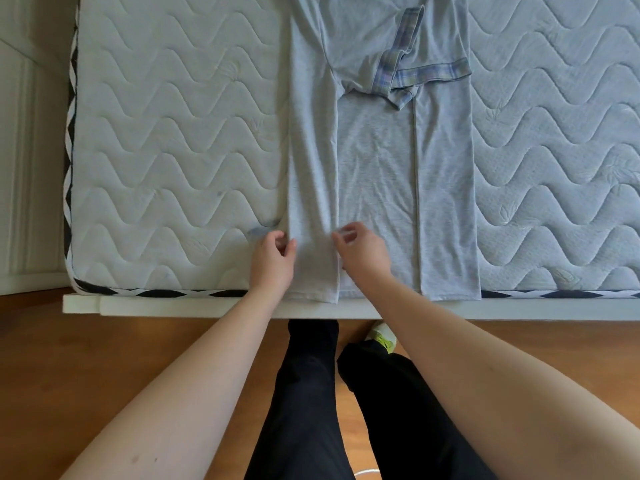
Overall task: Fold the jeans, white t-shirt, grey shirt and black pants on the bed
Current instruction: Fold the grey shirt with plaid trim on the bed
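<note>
Lying lengthwise grey shirt (377, 161), hem nearest, hands perhaps pinching

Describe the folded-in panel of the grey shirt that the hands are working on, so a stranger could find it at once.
On the white wave-quilted mattress lies a light grey shirt with plaid-trimmed sleeves, its hem at the near edge. Its left side is folded inward as a long narrow strip. Unlike the matching strip on the right, this one has the left hand and right hand at either edge.

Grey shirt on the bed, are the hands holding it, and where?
Both hands seem to pinch the grey shirt near its bottom hem: left hand at the folded left panel's outer edge, right hand at its inner edge.
</note>
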`<state>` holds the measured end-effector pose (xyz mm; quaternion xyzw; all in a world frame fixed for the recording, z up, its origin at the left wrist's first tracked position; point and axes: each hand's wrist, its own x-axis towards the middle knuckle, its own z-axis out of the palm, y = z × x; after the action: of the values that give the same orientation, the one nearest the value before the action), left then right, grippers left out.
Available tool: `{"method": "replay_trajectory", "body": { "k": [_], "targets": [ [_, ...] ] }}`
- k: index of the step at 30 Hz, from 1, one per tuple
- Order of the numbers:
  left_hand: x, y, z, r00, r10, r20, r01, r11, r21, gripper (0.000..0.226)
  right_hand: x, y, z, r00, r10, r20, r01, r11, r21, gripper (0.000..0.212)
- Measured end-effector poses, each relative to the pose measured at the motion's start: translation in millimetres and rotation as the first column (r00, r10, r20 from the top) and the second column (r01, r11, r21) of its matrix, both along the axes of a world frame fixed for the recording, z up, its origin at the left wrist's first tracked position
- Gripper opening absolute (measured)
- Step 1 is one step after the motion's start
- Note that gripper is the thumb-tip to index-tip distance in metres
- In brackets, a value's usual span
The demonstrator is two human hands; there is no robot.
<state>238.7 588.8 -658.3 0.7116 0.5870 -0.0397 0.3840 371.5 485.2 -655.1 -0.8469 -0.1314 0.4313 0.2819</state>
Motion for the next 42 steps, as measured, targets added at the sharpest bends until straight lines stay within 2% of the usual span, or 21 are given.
{"method": "replay_trajectory", "body": {
  "k": [3, 5, 7, 9, 10, 12, 15, 20, 22, 24, 26, 29, 31, 33, 34, 36, 37, 39, 42],
  "targets": [
    [19, 19, -6, 0.995, 0.078, 0.061, -0.077, 0.997, -0.026, 0.034, 19, 36, 0, 0.996, -0.083, -0.032, 0.086, 0.992, 0.090, 0.050],
    [33, 35, -8, 0.992, 0.091, 0.088, -0.088, 0.996, -0.029, 0.032, 35, 58, -2, 0.991, -0.124, -0.049, 0.127, 0.988, 0.083, 0.050],
    [47, 51, -10, 0.992, 0.067, 0.105, -0.065, 0.998, -0.020, 0.032, 49, 76, -5, 0.988, -0.146, -0.059, 0.149, 0.988, 0.047, 0.040],
    [59, 66, -14, 0.994, 0.037, 0.103, -0.035, 0.999, -0.017, 0.035, 59, 84, -9, 0.992, -0.123, 0.023, 0.123, 0.992, 0.008, 0.015],
    [64, 72, -16, 0.995, 0.029, 0.099, -0.027, 0.999, -0.020, 0.037, 62, 85, -10, 0.991, -0.107, 0.082, 0.108, 0.994, -0.016, 0.009],
    [72, 81, -19, 0.995, 0.039, 0.094, -0.037, 0.999, -0.019, 0.041, 64, 81, -12, 0.984, -0.084, 0.159, 0.095, 0.993, -0.067, 0.011],
    [80, 92, -22, 0.993, 0.053, 0.104, -0.051, 0.998, -0.021, 0.040, 65, 76, -17, 0.983, -0.042, 0.177, 0.060, 0.994, -0.094, 0.018],
    [100, 116, -28, 0.983, 0.077, 0.165, -0.071, 0.997, -0.042, 0.028, 94, 122, -16, 0.974, -0.166, 0.154, 0.157, 0.985, 0.072, 0.037],
    [112, 131, -30, 0.977, 0.086, 0.196, -0.077, 0.996, -0.053, 0.027, 114, 147, -16, 0.969, -0.221, 0.114, 0.211, 0.973, 0.092, 0.034],
    [127, 146, -30, 0.972, 0.096, 0.216, -0.081, 0.994, -0.078, 0.029, 131, 166, -17, 0.978, -0.179, 0.107, 0.174, 0.983, 0.055, 0.022],
    [145, 161, -30, 0.969, 0.109, 0.221, -0.092, 0.992, -0.084, 0.033, 143, 174, -17, 0.981, -0.124, 0.150, 0.125, 0.992, 0.002, 0.020],
    [169, 182, -31, 0.965, 0.138, 0.225, -0.119, 0.988, -0.095, 0.037, 155, 171, -18, 0.969, -0.135, 0.206, 0.149, 0.987, -0.054, 0.019],
    [183, 195, -33, 0.967, 0.147, 0.209, -0.129, 0.987, -0.099, 0.039, 160, 171, -19, 0.978, -0.128, 0.162, 0.140, 0.988, -0.068, 0.015],
    [195, 208, -33, 0.973, 0.134, 0.185, -0.121, 0.989, -0.082, 0.040, 164, 178, -17, 0.976, -0.208, 0.070, 0.208, 0.978, -0.003, 0.023],
    [202, 214, -32, 0.977, 0.119, 0.179, -0.108, 0.991, -0.075, 0.041, 167, 183, -15, 0.950, -0.313, -0.003, 0.312, 0.949, 0.033, 0.026],
    [215, 227, -28, 0.981, 0.086, 0.173, -0.077, 0.995, -0.060, 0.041, 173, 192, -11, 0.825, -0.542, -0.159, 0.555, 0.830, 0.052, 0.023],
    [222, 233, -27, 0.983, 0.071, 0.169, -0.062, 0.997, -0.054, 0.039, 176, 194, -11, 0.771, -0.606, -0.193, 0.625, 0.780, 0.047, 0.019],
    [234, 242, -25, 0.989, 0.035, 0.142, -0.028, 0.998, -0.049, 0.033, 180, 195, -12, 0.720, -0.660, -0.214, 0.681, 0.731, 0.037, 0.015],
    [242, 251, -28, 0.993, 0.021, 0.115, -0.008, 0.993, -0.117, 0.026, 181, 190, -14, 0.688, -0.654, -0.315, 0.694, 0.720, 0.021, 0.010]
  ]
}}
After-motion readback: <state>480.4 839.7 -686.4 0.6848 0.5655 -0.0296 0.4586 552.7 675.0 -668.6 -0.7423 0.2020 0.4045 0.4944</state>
